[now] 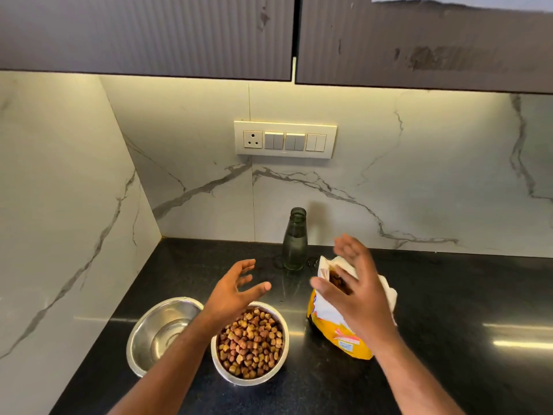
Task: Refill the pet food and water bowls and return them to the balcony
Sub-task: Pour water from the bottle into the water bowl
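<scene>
We are at a kitchen corner with marble-look walls, dark cabinets overhead and a glossy black desk carrying everything we need. Near its front edge stand two steel bowls side by side: the food bowl, heaped with brown kibble, and just to its left the water bowl, which looks shallowly filled or nearly empty; we cannot tell which. Behind them, by the wall, stands an uncapped glass bottle, and to its right the yellow kibble bag with its white mouth open.

We judge the steel bowls to be stiff and light, but smooth and a little slippery; the full one is best taken under the rim with a whole hand, kept level so kibble stays put. The bottle is rigid, fragile and slick, so we would wrap it around the body below the neck. The bag is soft and will slump; its folded top is the place to pinch.

Our left hand hovers above the food bowl, fingers spread, its grip wide and holding nothing. Our right hand is above the bag's mouth, fingers straight and loose, likewise holding nothing; whether it brushes the bag we cannot tell.
</scene>
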Available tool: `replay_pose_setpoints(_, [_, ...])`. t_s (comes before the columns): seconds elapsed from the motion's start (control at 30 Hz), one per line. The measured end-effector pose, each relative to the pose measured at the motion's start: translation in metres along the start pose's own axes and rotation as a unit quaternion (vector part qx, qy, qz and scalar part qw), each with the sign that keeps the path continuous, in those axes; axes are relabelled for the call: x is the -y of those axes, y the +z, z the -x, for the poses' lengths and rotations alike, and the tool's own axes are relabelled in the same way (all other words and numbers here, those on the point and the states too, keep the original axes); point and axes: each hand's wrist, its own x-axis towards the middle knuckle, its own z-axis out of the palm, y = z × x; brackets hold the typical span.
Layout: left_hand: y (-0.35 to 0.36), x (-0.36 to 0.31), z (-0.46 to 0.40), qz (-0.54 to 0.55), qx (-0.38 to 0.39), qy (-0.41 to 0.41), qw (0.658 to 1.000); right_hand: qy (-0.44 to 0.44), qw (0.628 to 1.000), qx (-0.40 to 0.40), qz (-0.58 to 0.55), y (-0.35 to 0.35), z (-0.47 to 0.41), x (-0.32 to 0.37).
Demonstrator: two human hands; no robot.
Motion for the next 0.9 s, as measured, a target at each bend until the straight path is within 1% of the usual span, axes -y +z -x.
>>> replay_pose_setpoints(0.07, [-0.005,0.003,0.001,-0.007,-0.019,-0.004,1.000,0.027,0.999,0.013,-0.040,0.033,-0.011,0.001])
replay_pose_setpoints(0.13, [-0.010,0.007,0.000,-0.015,-0.039,-0.011,0.999,0.063,0.997,0.009,-0.052,0.065,-0.025,-0.008])
replay_pose_setpoints(0.27, [-0.025,0.013,-0.004,-0.005,-0.062,-0.027,0.998,0.130,0.990,-0.048,-0.041,0.112,-0.061,-0.045])
replay_pose_setpoints(0.47, [-0.042,0.019,-0.015,0.008,-0.092,-0.054,0.994,0.223,0.963,-0.147,0.044,0.142,-0.112,-0.103])
replay_pose_setpoints(0.6, [-0.048,0.024,-0.025,0.016,-0.084,-0.056,0.995,0.260,0.942,-0.192,0.084,0.147,-0.133,-0.135])
replay_pose_setpoints(0.7, [-0.051,0.027,-0.037,0.015,-0.072,-0.062,0.995,0.279,0.930,-0.223,0.092,0.149,-0.144,-0.154])
replay_pose_setpoints(0.9, [-0.059,0.034,-0.065,0.005,-0.020,-0.058,0.998,0.289,0.918,-0.245,0.118,0.156,-0.164,-0.174])
